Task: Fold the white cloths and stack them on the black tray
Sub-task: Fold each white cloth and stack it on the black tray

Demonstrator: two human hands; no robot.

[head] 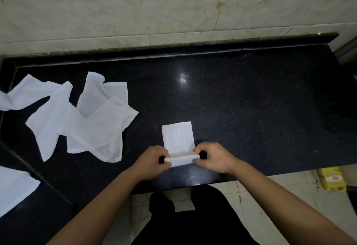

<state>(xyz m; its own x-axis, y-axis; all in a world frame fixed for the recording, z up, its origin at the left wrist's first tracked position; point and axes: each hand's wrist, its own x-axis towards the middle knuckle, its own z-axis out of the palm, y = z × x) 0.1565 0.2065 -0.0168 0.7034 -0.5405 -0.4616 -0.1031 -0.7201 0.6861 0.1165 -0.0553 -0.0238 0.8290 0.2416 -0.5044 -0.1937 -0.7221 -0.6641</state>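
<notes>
Two hands meet at the near end of one folded white cloth (178, 135), which lies as a narrow strip on the black desk (251, 109), close to its front edge and pointing away from me. My left hand (153, 160) and my right hand (213, 157) each take one side of the strip's near end, which is turned up and over into a short roll between them. The left fingers (165, 156) are curled and pinch the roll's left end; the right fingers (199, 150) are curled and pinch its right end. The far part of the strip rests flat on the desk. Well to the left, a loose heap of unfolded cloths (92, 123) sprawls over the desk, overlapping one another. Another white cloth (13, 188) lies at the lower left on a dark surface (38, 217) set apart from the desk by a raised edge. A yellow packet (331, 179) sits on the pale floor at the right.
</notes>
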